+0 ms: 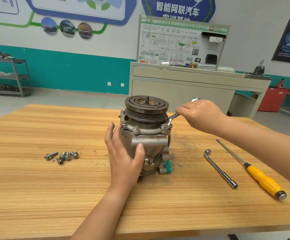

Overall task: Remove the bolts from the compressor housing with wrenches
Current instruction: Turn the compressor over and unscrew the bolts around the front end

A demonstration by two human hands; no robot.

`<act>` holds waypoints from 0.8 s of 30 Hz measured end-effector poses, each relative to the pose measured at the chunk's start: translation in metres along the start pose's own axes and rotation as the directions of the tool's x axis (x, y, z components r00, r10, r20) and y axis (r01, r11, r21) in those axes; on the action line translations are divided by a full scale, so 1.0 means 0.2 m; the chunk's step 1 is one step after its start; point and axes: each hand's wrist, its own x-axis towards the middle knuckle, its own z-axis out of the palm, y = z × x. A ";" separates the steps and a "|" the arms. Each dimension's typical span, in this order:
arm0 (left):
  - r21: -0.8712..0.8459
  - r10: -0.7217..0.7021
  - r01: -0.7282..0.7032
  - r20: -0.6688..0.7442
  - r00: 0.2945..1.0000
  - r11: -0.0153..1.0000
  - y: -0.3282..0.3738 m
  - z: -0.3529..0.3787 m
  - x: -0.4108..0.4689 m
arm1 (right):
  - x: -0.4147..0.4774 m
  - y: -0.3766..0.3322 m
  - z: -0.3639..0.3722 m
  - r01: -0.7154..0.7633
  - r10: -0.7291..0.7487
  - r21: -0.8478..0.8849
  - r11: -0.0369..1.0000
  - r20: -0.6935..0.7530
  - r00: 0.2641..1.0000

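On the bench, mid-width and toward the far edge:

1. Compressor housing, upright, grooved pulley on top. Four flange bolts are visible, seated under the pulley.
2. Wrench, its head set on the right-hand flange bolt, its shank angled up and to the right.
3. Right hand, fingers curled round the wrench shank; the far end of the wrench shows beyond the knuckles.
4. Left hand, spread wide, palm flat on the housing's left side, fingers straight, thumb across the front.
5. Loose bolts, a small cluster lying toward the left edge, well apart from the housing.
6. L-shaped socket wrench, lying flat toward the right edge.
7. Screwdriver, yellow handle, just beside the socket wrench and nearer the right edge, with its handle toward the near edge.
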 end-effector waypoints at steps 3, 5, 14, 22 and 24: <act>0.005 0.003 -0.003 0.004 1.000 1.000 0.00 0.00 0.00 | 0.07 -0.07 0.08 -0.012 0.033 0.153 0.988 -0.132 0.991; 0.010 -0.006 0.006 0.009 1.000 1.000 0.00 0.00 0.01 | 0.08 -0.09 0.11 -0.063 0.090 0.218 0.974 -0.117 0.989; 0.005 -0.002 0.002 0.010 1.000 1.000 0.00 0.00 0.00 | -0.27 -0.15 -0.11 -0.260 0.547 0.727 0.635 -0.186 0.816; -0.001 -0.006 0.006 -0.003 1.000 1.000 0.02 -0.01 0.00 | -0.40 -0.26 -0.23 -0.420 0.395 0.384 0.822 0.147 0.907; -0.004 -0.017 0.017 0.001 1.000 1.000 0.01 -0.01 0.00 | -0.38 -0.26 -0.23 -0.443 0.416 0.340 0.829 0.153 0.896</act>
